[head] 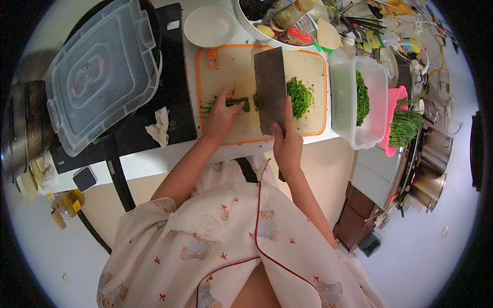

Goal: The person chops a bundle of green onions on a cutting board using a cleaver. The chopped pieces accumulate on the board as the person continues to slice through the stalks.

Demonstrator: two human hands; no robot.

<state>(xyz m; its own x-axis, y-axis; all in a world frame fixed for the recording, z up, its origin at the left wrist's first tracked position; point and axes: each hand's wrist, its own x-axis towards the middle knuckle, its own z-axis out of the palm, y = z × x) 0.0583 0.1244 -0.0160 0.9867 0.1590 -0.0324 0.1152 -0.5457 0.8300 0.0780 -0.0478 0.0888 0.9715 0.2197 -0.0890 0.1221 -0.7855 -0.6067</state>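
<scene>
On a cutting board with an orange rim [231, 134], my left hand [224, 115] rests its fingers around a small bunch of long green stalks [242, 104], cut ends facing right. My right hand [288, 142] grips a broad cleaver [271, 90], its wide blade standing between the bunch and a heap of finely chopped greens [299, 97]. A few green bits lie behind the blade's left edge. The cleaver's handle is hidden in my right hand.
Right of the board stands a translucent plastic tub [341, 88] with chopped greens, then a pink basket [391, 115] of long stalks. A white bowl [210, 26] and a large tray [248, 23] of jars sit beyond. A plastic lid [104, 77] and crumpled tissue [158, 127] lie left.
</scene>
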